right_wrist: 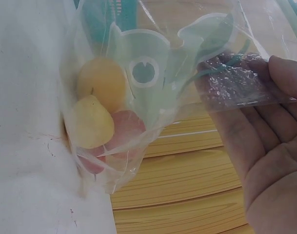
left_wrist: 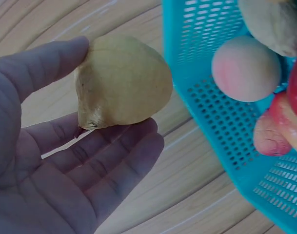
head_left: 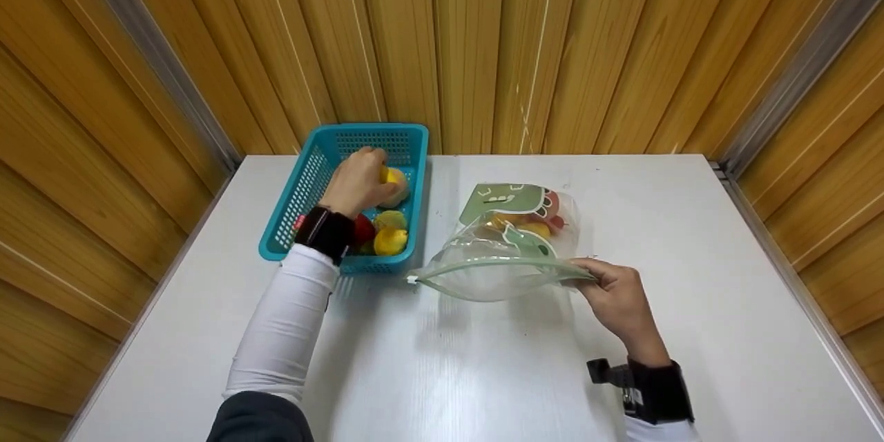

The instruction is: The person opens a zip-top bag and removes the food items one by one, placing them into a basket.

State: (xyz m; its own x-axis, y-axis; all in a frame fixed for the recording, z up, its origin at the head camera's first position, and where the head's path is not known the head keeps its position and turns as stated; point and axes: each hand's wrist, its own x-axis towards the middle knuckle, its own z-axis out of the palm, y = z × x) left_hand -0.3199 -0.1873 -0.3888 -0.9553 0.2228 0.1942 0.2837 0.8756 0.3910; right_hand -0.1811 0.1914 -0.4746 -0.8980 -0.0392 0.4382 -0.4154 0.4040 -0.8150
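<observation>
My left hand is over the teal basket and pinches a yellow fruit between thumb and fingers. The fruit is rounded, with a dark stem end, and looks like a mango. Below it in the basket lie a pale pink peach, a yellow lemon-like fruit and red fruits. My right hand grips the right end of the green rim of a clear zip bag. The bag's mouth gapes open towards me. Inside it are an orange fruit, a yellow pear and red fruits.
The white table carries the basket at back left and the bag right of it. A ribbed wood-look wall rises directly behind the table, with similar walls at both sides. The bag's white slider is at its left corner.
</observation>
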